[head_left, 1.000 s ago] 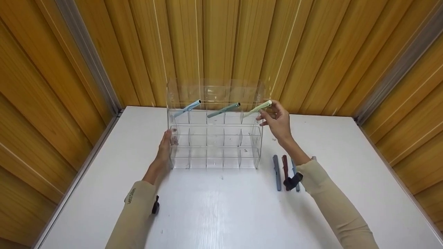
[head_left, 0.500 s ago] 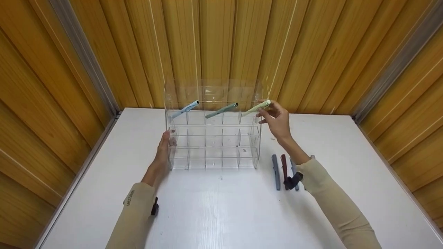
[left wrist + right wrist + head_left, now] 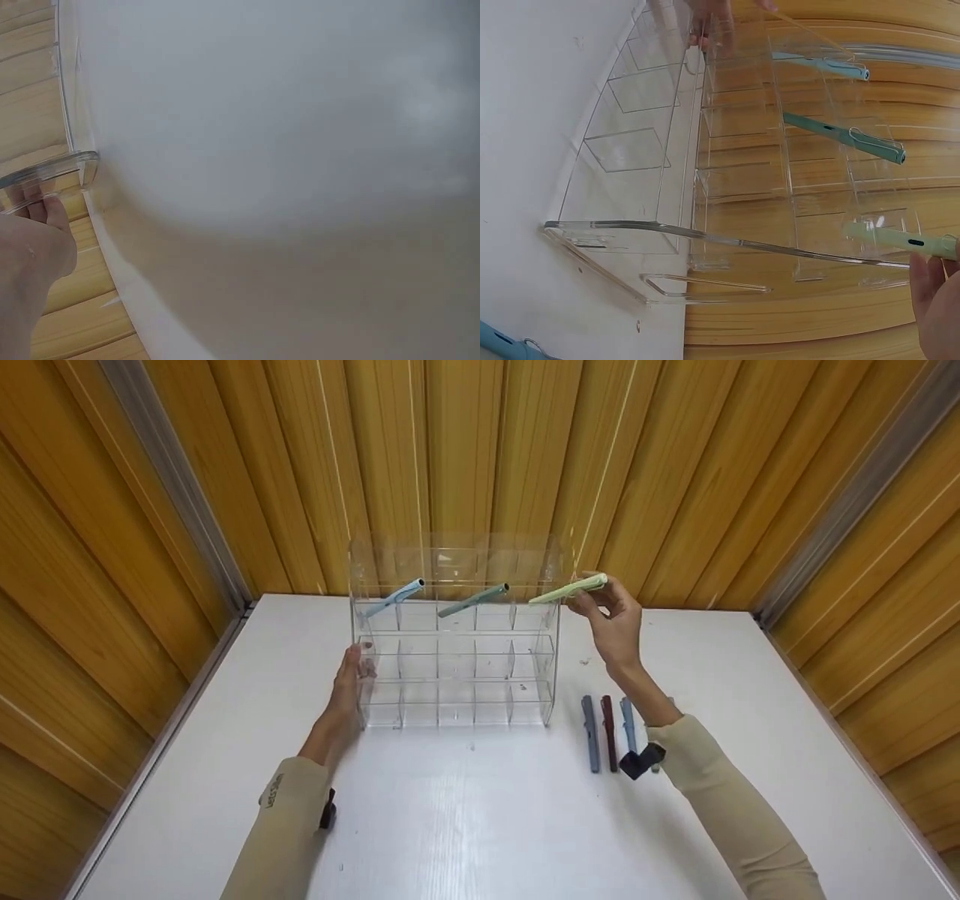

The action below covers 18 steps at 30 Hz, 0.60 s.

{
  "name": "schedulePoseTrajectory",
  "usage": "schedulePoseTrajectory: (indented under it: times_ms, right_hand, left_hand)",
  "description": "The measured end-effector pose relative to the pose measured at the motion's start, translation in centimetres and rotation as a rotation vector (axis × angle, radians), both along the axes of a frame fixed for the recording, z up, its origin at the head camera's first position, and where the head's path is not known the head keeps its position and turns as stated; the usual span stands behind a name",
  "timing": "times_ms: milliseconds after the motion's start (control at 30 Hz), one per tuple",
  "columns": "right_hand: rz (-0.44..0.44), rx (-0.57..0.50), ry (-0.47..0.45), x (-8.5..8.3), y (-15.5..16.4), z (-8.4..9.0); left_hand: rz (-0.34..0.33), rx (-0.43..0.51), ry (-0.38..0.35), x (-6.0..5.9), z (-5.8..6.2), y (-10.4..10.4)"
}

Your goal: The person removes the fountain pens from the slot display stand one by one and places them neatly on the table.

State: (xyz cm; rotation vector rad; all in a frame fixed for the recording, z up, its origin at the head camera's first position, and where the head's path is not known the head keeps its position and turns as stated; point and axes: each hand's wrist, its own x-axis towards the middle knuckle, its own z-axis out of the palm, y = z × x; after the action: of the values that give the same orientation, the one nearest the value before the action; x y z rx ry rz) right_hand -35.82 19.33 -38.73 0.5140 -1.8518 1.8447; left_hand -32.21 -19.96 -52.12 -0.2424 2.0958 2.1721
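A clear plastic pen rack [image 3: 456, 681] with tiers of small compartments stands upright near the back of the white table. My left hand [image 3: 343, 682] holds its left side; in the left wrist view its fingers [image 3: 56, 211] show partly through the plastic. My right hand [image 3: 621, 624] pinches a light green pen [image 3: 568, 589] by its upper end, the lower end reaching over the rack's top right corner. A light blue pen [image 3: 394, 597] and a dark green pen [image 3: 474, 599] lean at a slant in the upper tier.
On the table [image 3: 450, 825], right of the rack, lie a grey-blue pen [image 3: 591, 733], a dark red pen [image 3: 608, 733] and a lighter blue pen [image 3: 628, 724]. Another pen there is mostly hidden by my right wrist. A yellow wood-patterned wall [image 3: 465, 457] stands close behind the rack.
My right hand has moved to the right, drawing the light green pen partly away from the rack's upper right compartment. The whole view has shifted slightly; my left hand stays at the rack's side.
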Motion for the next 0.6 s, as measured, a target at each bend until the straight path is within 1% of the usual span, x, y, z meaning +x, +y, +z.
schedulePoseTrajectory:
  times_ms: [67, 167, 267, 400, 467, 600]
  right_hand:
    - [-0.004, -0.01, -0.013, 0.2, 0.3, 0.2]
    - [-0.011, -0.027, -0.022, 0.6, 0.8, 0.6]
    - [-0.01, -0.048, -0.005, 0.9, 1.4, 1.0]
    - [0.018, -0.074, 0.027, 1.3, 2.1, 1.4]
    - [0.025, -0.082, 0.031, 1.5, 2.4, 1.5]
    - [0.019, -0.091, 0.022, 1.8, 3.2, 1.5]
  left_hand:
    - [0.003, 0.004, -0.003, 0.0, -0.1, -0.1]
    - [-0.004, 0.005, 0.018, 0.0, -0.2, 0.0]
    - [-0.013, -0.045, 0.059, -0.1, -0.4, 0.1]
    - [-0.005, -0.09, 0.083, -0.2, -0.4, 0.1]
    - [-0.003, -0.082, 0.075, -0.1, -0.3, 0.1]
    - [-0.006, -0.081, 0.088, -0.1, -0.3, -0.1]
